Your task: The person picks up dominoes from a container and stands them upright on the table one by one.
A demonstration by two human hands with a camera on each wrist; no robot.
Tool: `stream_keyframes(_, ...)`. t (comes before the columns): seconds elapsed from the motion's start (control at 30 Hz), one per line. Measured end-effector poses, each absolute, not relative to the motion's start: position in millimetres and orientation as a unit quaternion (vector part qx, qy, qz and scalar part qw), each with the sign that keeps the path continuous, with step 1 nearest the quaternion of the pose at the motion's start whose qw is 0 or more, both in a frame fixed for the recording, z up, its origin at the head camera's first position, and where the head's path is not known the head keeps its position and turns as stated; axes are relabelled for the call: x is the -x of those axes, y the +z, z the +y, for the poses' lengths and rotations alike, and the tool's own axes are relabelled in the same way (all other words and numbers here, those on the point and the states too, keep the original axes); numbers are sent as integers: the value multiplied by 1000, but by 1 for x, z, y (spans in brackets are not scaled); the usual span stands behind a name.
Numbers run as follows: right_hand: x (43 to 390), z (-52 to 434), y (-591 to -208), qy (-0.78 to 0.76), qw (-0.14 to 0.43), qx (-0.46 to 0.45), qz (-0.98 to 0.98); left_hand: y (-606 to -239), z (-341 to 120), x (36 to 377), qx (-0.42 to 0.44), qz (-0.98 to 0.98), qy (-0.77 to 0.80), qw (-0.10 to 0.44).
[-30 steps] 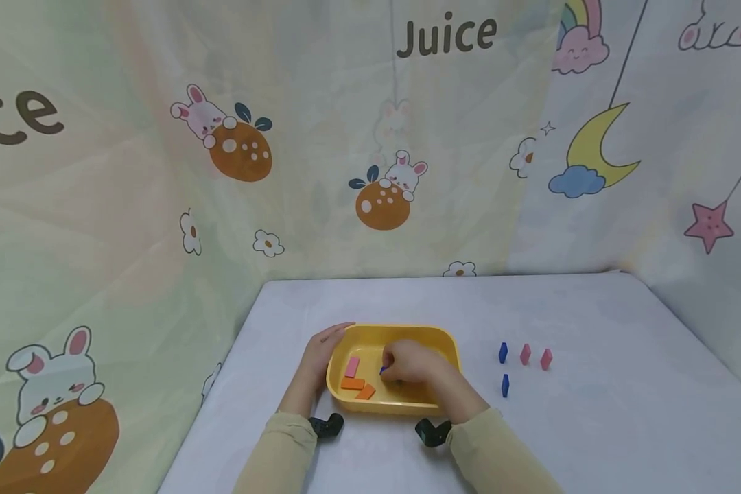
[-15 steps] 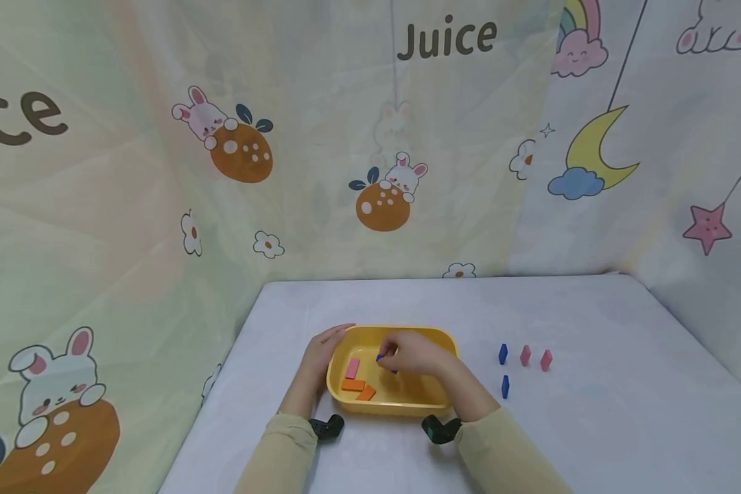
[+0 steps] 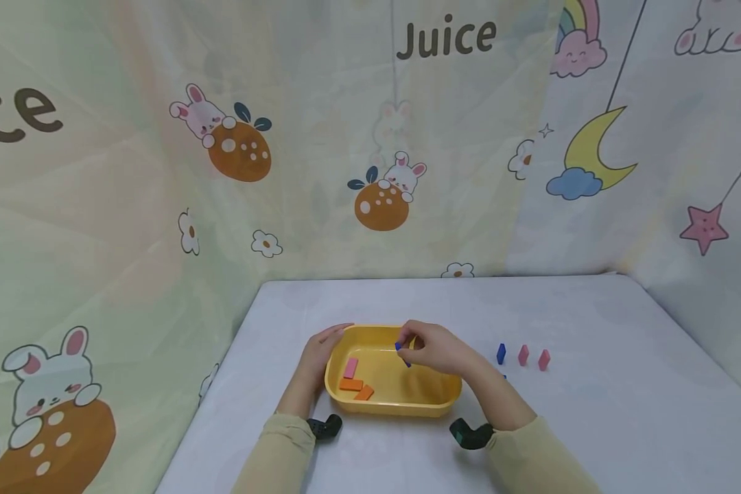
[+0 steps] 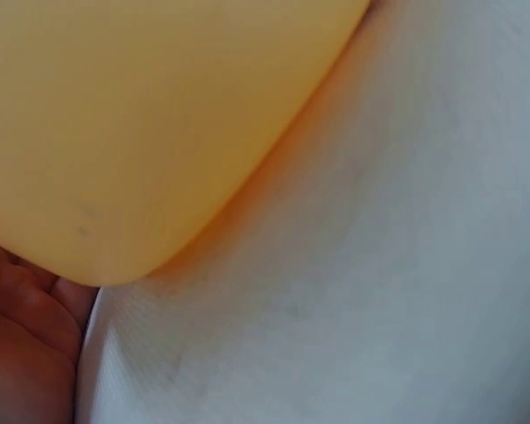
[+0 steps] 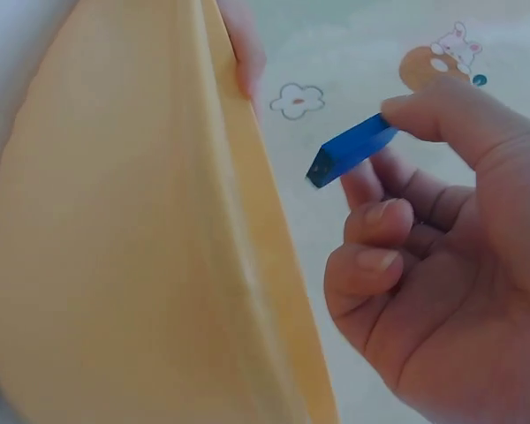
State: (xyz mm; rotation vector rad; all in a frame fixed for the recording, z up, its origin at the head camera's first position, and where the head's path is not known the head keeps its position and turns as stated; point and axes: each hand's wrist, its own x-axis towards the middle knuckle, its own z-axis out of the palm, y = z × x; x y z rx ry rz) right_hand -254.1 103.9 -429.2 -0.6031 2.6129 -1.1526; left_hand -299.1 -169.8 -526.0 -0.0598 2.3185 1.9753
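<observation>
My right hand (image 3: 435, 343) pinches a blue domino block (image 5: 349, 150) between thumb and fingers, above the right part of a yellow tray (image 3: 395, 409). The block is tilted, and its near end shows in the right wrist view. Along the tray's left side lies my left hand (image 3: 317, 355), fingers stretched along the outside of the rim toward the far corner. Inside the tray, at its left, are a pink block (image 3: 350, 368) and two orange blocks, one (image 3: 350, 385) beside the pink one and another orange block (image 3: 364, 393) nearer the front wall.
Right of the tray, a blue block (image 3: 501, 353) and two pink blocks, one pink block (image 3: 523, 355) left of the other pink block (image 3: 544, 360), stand upright on the white table (image 3: 593, 412). Another blue block is mostly hidden by the right forearm. Printed cloth (image 3: 321, 137) hangs behind.
My right hand has lifted the blue domino block from low in the tray and moved it up and to the right. My left hand stays at the tray's side.
</observation>
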Motion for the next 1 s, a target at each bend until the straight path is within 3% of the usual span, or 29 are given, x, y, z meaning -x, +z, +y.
stream_keyframes(1.0, 198, 238, -439, -420, -15, 177, 890, -528, -169, 301, 30, 754, 655, 51)
